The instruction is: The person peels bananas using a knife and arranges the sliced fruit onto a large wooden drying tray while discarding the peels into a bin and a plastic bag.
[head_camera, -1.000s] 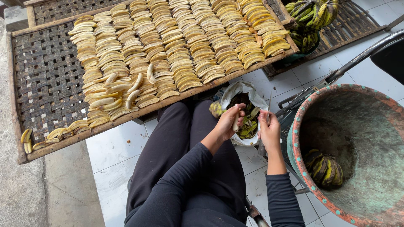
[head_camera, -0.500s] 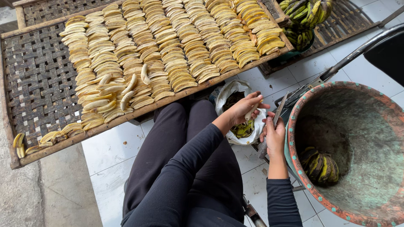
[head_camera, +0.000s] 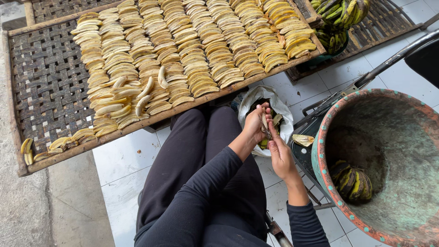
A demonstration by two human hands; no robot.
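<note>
Above the white plastic bag (head_camera: 279,107), just past your knees, your 2 hands meet over a banana (head_camera: 264,132) that is mostly hidden between them. Your left hand (head_camera: 254,124) is curled, fingers pressed together around the fruit. Your right hand (head_camera: 280,153) lies close beside it, fingers drawn together against the banana; whether it pinches a peel or a small blade you cannot tell. The bag hangs open and holds greenish-yellow peels. Just to its right, 1 peeled slice (head_camera: 302,139) lies on a dark tray (head_camera: 302,158). Further right, the big green basin (head_camera: 402,151) with a reddish rim holds a bunch of green bananas (head_camera: 352,180) at its bottom. Ahead of you, the woven rack (head_camera: 45,87) carries rows of yellow banana slices (head_camera: 192,50), with bare weave on its left part.
</note>
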